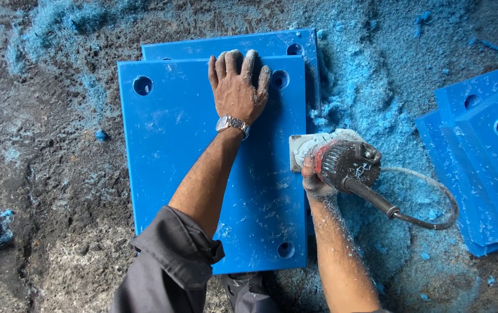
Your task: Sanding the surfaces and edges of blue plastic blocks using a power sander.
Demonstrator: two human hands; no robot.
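Observation:
A thick blue plastic plate (173, 168) with round holes near its corners lies on the ground, stacked on a second blue plate (231, 45) that peeks out at the far edge. My left hand (236, 86) presses flat on the top plate near its far right corner, fingers curled over the edge; a metal watch sits on the wrist. My right hand (314, 178) grips a red and black power tool (342, 162) whose pale base rests against the top plate's right edge. A grey cable (429, 203) loops away from the tool to the right.
Blue plastic shavings (371, 98) cover the ground right of the plates and lie thinly at the top left. More stacked blue plates (486, 156) with holes lie at the right edge. My shoe (243, 287) stands at the plate's near edge. Rough grey ground (46, 191) spreads left.

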